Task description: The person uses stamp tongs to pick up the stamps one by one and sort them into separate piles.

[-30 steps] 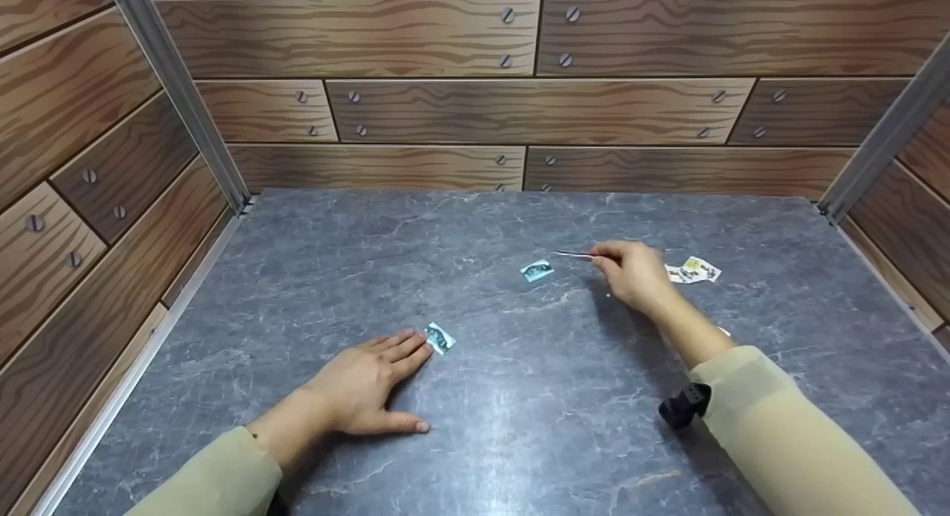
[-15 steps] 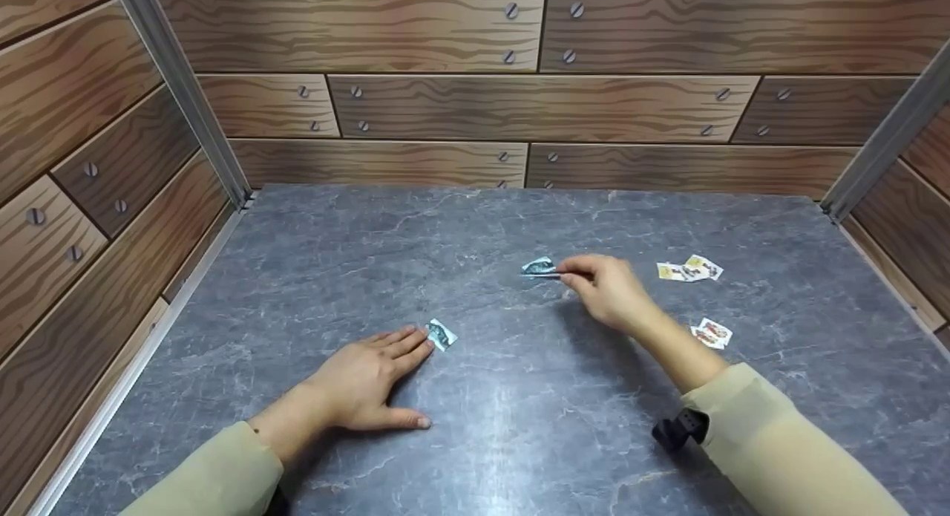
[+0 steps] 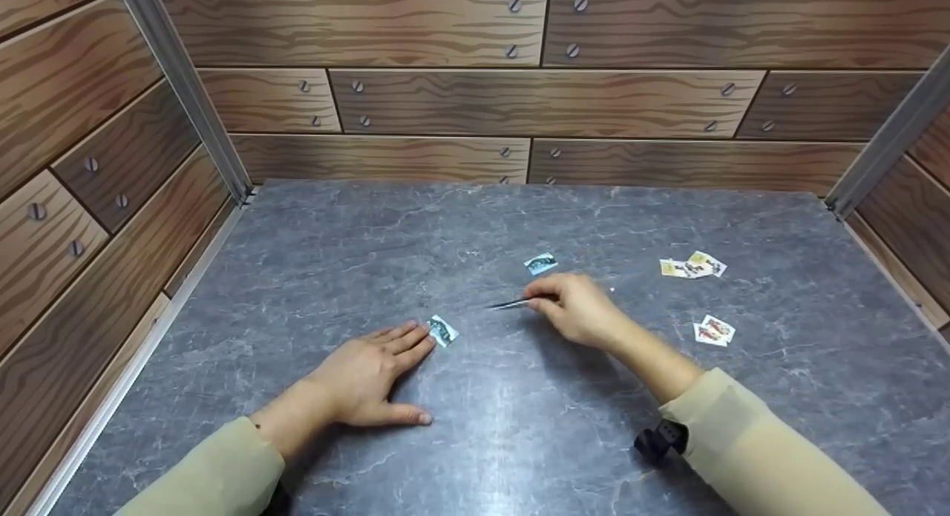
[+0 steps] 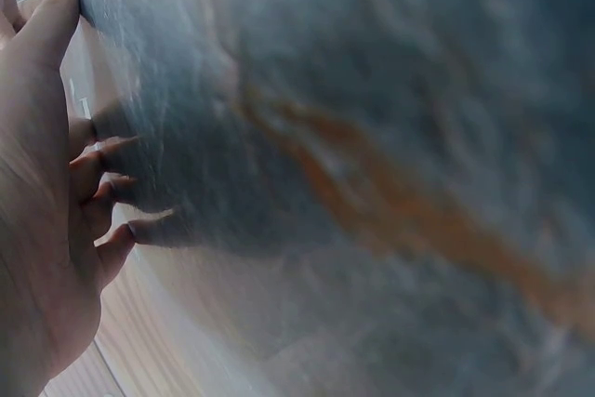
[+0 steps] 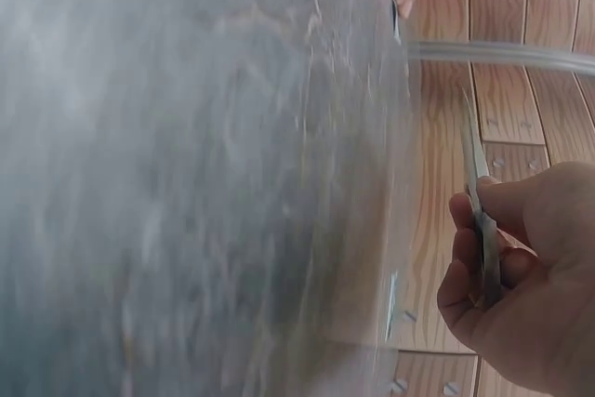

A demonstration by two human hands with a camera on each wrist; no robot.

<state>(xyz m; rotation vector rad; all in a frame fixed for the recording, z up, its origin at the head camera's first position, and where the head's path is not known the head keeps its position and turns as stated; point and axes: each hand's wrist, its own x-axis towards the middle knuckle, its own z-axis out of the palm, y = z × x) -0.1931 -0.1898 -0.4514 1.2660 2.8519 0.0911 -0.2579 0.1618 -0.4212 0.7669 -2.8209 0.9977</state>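
Observation:
My left hand lies flat on the tabletop, fingers spread, fingertips at the edge of a small teal printed paper piece. In the left wrist view this hand shows from its palm side, against the surface. The right hand pinches a pair of slim metal tweezers between thumb and fingers. Their pointed ends face left, toward that teal piece, with nothing visible between them. Seen from the right wrist, the tweezers run along the curled fingers. Behind the right hand lies a second teal paper piece.
Yellow-and-white printed pieces overlap at the back right. Nearer, red-and-white printed pieces also overlap. A tiny white speck lies behind the right hand. Wood-patterned walls and metal corner posts enclose the grey marbled table.
The right hand has moved left and nearer with the tweezers, passing over the back teal piece, which stays on the table. The left hand keeps its place.

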